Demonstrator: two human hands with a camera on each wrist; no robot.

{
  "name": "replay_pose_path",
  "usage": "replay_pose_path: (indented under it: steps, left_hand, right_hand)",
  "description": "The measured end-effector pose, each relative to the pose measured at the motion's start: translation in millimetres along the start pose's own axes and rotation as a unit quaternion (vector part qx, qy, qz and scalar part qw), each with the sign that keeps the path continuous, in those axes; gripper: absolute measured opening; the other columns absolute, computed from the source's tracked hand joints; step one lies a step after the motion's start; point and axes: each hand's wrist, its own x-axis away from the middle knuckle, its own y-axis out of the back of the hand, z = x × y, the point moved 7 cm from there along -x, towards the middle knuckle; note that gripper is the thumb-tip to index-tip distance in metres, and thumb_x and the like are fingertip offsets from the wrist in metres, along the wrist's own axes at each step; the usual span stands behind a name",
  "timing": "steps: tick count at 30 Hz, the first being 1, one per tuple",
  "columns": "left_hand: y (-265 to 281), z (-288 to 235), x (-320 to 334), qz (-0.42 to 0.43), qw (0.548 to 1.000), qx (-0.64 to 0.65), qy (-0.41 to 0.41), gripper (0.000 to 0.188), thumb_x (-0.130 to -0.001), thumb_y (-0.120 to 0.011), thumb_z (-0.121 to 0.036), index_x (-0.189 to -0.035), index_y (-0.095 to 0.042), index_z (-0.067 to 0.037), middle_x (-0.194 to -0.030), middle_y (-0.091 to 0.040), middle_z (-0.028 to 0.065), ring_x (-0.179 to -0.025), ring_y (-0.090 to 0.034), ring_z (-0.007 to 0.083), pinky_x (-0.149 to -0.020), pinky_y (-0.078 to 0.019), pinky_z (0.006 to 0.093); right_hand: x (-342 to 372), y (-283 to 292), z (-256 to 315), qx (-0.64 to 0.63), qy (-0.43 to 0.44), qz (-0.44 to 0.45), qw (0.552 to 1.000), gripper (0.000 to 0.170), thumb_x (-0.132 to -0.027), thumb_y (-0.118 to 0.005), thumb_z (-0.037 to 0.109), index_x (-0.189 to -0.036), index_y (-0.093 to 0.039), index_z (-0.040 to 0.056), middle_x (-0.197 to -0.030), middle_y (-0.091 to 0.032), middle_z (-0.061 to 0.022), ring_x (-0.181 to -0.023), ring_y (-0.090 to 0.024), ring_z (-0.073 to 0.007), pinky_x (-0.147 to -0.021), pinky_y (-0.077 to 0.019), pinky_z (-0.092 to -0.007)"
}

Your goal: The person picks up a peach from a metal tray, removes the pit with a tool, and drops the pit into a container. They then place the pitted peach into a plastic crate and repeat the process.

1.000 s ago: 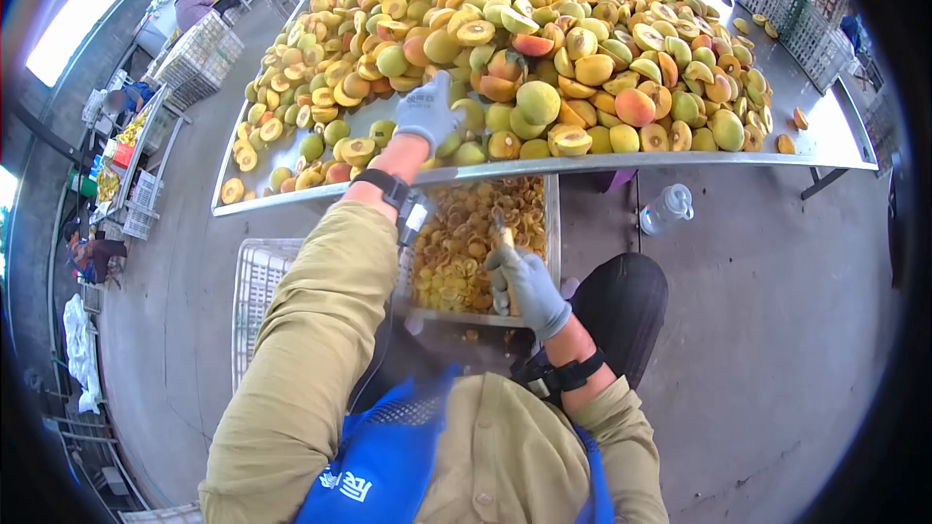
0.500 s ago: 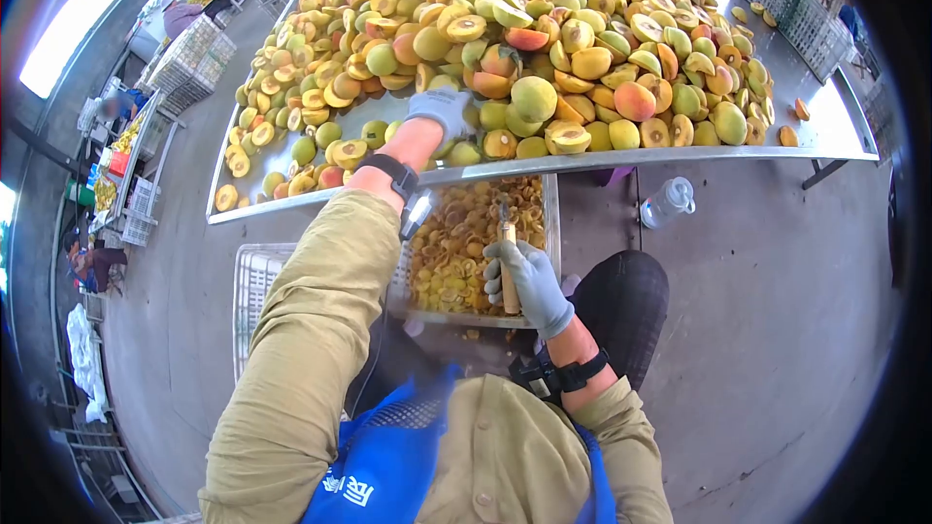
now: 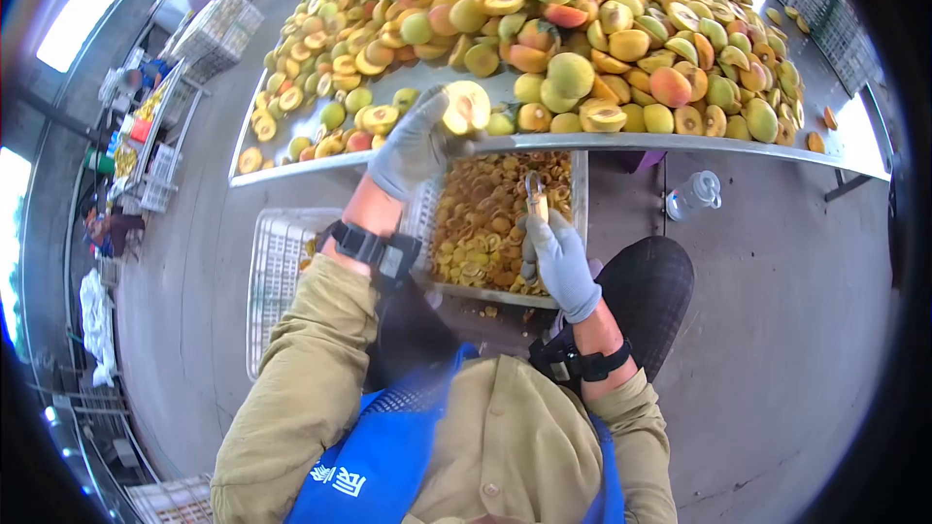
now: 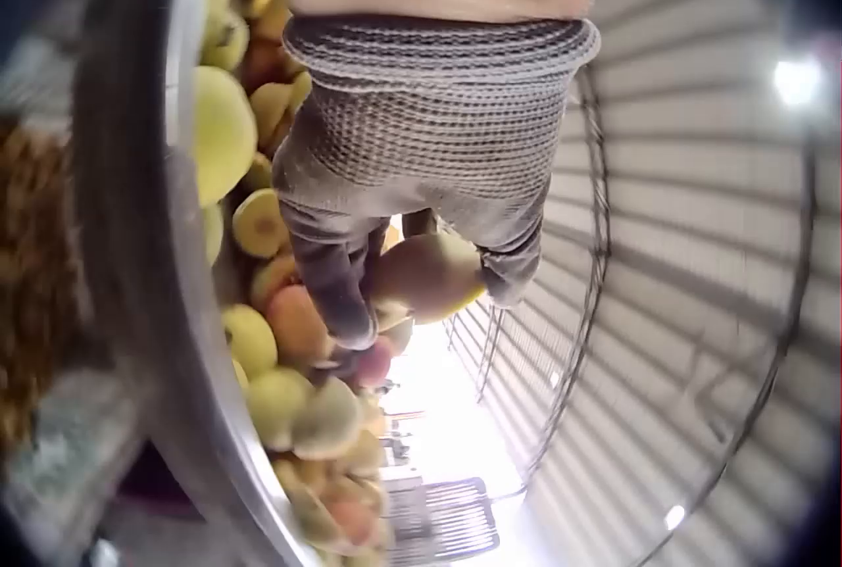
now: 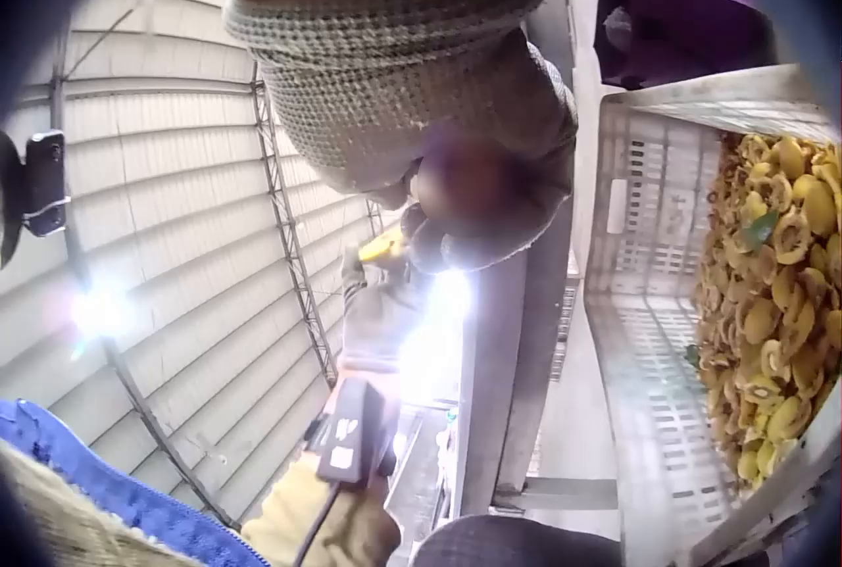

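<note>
One peach half (image 3: 467,107) is turning its pale yellow cut face toward the head camera, and the left hand (image 3: 413,150) is holding it over the near edge of the metal table (image 3: 699,142), gloved fingers and thumb pinching the fruit from opposite sides. Lower and to the right, the right hand (image 3: 566,267) is gripping a wooden-handled tool (image 3: 538,207), fingers curling round the handle, the metal end pointing toward the table.

Over to the containers: a crate (image 3: 581,218) is sitting below the table's near edge, holding a thick bed of cut fruit pieces (image 3: 500,233), browner at the far end and brighter yellow at the near end. From the right wrist, its slotted white wall is rising beside the contents, and a green leaf (image 5: 761,228) is lying among them. Just left, a second white crate (image 3: 275,272) is standing, a few yellowish bits showing inside; the left forearm (image 3: 364,218) is hiding part of it.

Up top, the table is carrying a broad heap of fruit (image 3: 621,44), halves mixing with rounder ones. Beyond its right side, grey crates (image 3: 825,15) are standing, their contents looking too unclear to name. A clear bottle (image 3: 693,196) is resting on the floor.
</note>
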Motion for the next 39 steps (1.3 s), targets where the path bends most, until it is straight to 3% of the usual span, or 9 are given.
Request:
replay_pose_path:
  steps: [3, 7, 11, 12, 23, 28, 33, 35, 39]
  left_hand:
    - [-1, 25, 44, -0.067, 0.995, 0.060, 0.036, 0.050, -0.088, -0.053, -0.046, -0.116, -0.050, -0.005, -0.096, -0.062, 0.0104, -0.070, -0.063, 0.0212, -0.055, -0.0529, 0.0266]
    - [-13, 34, 74, -0.099, 0.995, 0.018, -0.020, 0.055, -0.090, -0.042, -0.054, -0.118, -0.050, -0.007, -0.097, -0.060, 0.0073, -0.076, -0.060, 0.0181, -0.066, -0.0500, 0.0275]
    - [-19, 29, 88, -0.167, 0.982, -0.057, -0.068, 0.057, -0.092, -0.037, -0.054, -0.120, -0.050, -0.006, -0.102, -0.058, 0.0052, -0.090, -0.057, 0.0155, -0.079, -0.0470, 0.0283]
    - [-18, 27, 89, -0.170, 0.979, -0.075, -0.078, 0.056, -0.092, -0.037, -0.054, -0.119, -0.051, -0.006, -0.102, -0.058, 0.0052, -0.089, -0.057, 0.0151, -0.078, -0.0472, 0.0280]
    - [-34, 8, 103, -0.150, 0.965, -0.140, -0.161, 0.047, -0.091, -0.049, -0.045, -0.109, -0.058, -0.003, -0.092, -0.060, -0.0003, -0.079, -0.055, 0.0061, -0.068, -0.0450, 0.0200]
    - [-30, 2, 101, -0.113, 0.959, -0.207, -0.160, 0.047, -0.091, -0.049, -0.046, -0.103, -0.061, -0.002, -0.088, -0.059, -0.0010, -0.079, -0.052, 0.0058, -0.071, -0.0430, 0.0216]
    - [-22, 1, 89, -0.061, 0.937, -0.328, -0.101, 0.047, -0.092, -0.047, -0.046, -0.099, -0.063, -0.003, -0.086, -0.059, -0.0010, -0.079, -0.053, 0.0054, -0.071, -0.0433, 0.0204]
    - [-11, 5, 82, -0.054, 0.922, -0.377, -0.066, 0.046, -0.092, -0.048, -0.045, -0.102, -0.061, -0.002, -0.086, -0.059, -0.0003, -0.078, -0.052, 0.0062, -0.072, -0.0425, 0.0220]
    - [-28, 0, 87, -0.070, 0.971, -0.196, -0.117, 0.046, -0.092, -0.049, -0.044, -0.109, -0.056, -0.002, -0.095, -0.060, 0.0059, -0.080, -0.057, 0.0123, -0.072, -0.0480, 0.0264]
  right_hand:
    - [9, -17, 24, 0.065, 0.023, 0.042, 0.997, 0.036, -0.095, -0.044, 0.035, -0.092, -0.051, 0.0004, -0.058, -0.045, 0.0002, -0.047, -0.045, -0.0074, -0.044, -0.0397, -0.0224]
    - [10, -44, 36, 0.123, 0.048, 0.053, 0.990, 0.027, -0.094, -0.047, 0.028, -0.081, -0.047, 0.0037, -0.058, -0.042, 0.0018, -0.047, -0.041, -0.0065, -0.041, -0.0345, -0.0256]
    - [3, -60, 40, 0.285, 0.163, 0.048, 0.943, 0.032, -0.093, -0.048, 0.031, -0.080, -0.048, 0.0007, -0.060, -0.050, -0.0144, -0.051, -0.051, -0.0292, -0.049, -0.0396, -0.0379]
    - [5, -63, 42, 0.263, 0.128, 0.046, 0.955, 0.034, -0.092, -0.049, 0.031, -0.080, -0.049, -0.0006, -0.064, -0.051, -0.0214, -0.061, -0.052, -0.0388, -0.055, -0.0401, -0.0422]
    - [4, -73, 40, 0.311, 0.143, 0.032, 0.939, 0.030, -0.091, -0.050, 0.026, -0.080, -0.051, -0.0019, -0.068, -0.055, -0.0231, -0.066, -0.054, -0.0403, -0.057, -0.0418, -0.0419]
    - [5, -75, 41, 0.317, 0.125, 0.068, 0.938, 0.030, -0.091, -0.050, 0.025, -0.080, -0.051, -0.0023, -0.067, -0.054, -0.0201, -0.059, -0.053, -0.0348, -0.055, -0.0415, -0.0405]
    - [16, -83, 30, 0.108, -0.046, 0.140, 0.983, 0.034, -0.095, -0.043, 0.035, -0.088, -0.048, 0.0025, -0.055, -0.043, -0.0002, -0.039, -0.040, -0.0083, -0.035, -0.0330, -0.0237]
    - [16, -83, 29, 0.070, -0.056, 0.150, 0.985, 0.037, -0.096, -0.041, 0.037, -0.088, -0.048, 0.0016, -0.055, -0.044, -0.0007, -0.038, -0.041, -0.0088, -0.035, -0.0327, -0.0237]
    - [16, -85, 28, -0.022, -0.062, 0.121, 0.990, 0.028, -0.093, -0.048, 0.031, -0.084, -0.047, 0.0041, -0.059, -0.044, 0.0016, -0.043, -0.040, -0.0073, -0.038, -0.0344, -0.0238]
